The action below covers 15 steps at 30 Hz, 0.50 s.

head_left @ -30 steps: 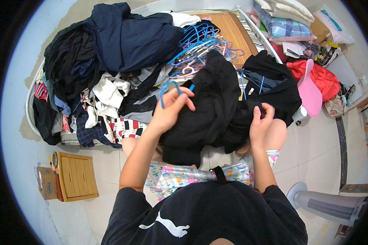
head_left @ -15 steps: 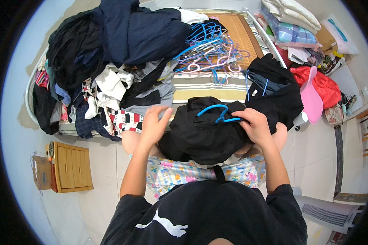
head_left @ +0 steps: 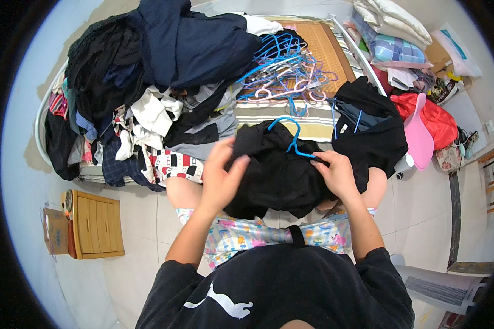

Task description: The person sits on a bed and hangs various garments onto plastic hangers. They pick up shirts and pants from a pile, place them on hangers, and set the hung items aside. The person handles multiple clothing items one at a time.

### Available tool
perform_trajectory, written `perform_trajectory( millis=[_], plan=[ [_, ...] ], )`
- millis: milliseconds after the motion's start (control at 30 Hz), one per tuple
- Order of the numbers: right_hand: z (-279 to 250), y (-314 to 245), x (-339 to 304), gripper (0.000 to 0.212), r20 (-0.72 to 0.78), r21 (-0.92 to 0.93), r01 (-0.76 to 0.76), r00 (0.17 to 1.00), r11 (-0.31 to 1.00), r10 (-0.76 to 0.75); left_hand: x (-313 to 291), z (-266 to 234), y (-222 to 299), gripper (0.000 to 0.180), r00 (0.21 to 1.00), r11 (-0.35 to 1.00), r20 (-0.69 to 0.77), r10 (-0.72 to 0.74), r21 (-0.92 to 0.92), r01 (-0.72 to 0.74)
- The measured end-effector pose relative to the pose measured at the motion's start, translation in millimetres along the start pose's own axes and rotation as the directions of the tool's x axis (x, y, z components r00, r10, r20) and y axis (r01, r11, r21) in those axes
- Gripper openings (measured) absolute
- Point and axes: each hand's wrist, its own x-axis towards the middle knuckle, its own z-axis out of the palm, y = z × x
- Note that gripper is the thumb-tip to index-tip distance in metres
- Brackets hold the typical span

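A black garment (head_left: 274, 183) lies bunched across my lap, its cut hard to tell. From its top edge a blue hanger (head_left: 296, 137) sticks out, hook up, with the rest hidden by the cloth. Thumb and fingers of my right hand (head_left: 335, 172) pinch the hanger's right side. My left hand (head_left: 222, 175) hovers at the garment's left edge, thumb and fingers apart, slightly blurred, holding nothing.
Beyond my knees a bed holds a big clothes pile (head_left: 110, 93) on the left. A tangle of hangers (head_left: 291, 71) sits on a brown mat (head_left: 335, 44). To the right are dark clothes on blue hangers (head_left: 368, 126) and a pink plastic object (head_left: 418, 134).
My left hand has moved right, toward the garment. The hanger's hook has turned and stands higher above the cloth, with my right hand still on it.
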Motion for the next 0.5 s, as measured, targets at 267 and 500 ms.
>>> perform_trajectory(
  millis=[267,500],
  plan=[
    [7.1,4.7,-12.8,0.019,-0.065,0.206,-0.044,0.996,0.977,0.059,-29.3,47.0,-38.2,0.014,0.818,0.612,-0.019,-0.574,-0.674,0.414],
    [6.4,-0.2,-23.9,0.02,-0.068,0.205,0.013,0.998,0.979,0.001,-33.4,52.6,-106.6,0.064,0.936,0.816,-0.114,-0.332,0.463,0.346]
  ],
)
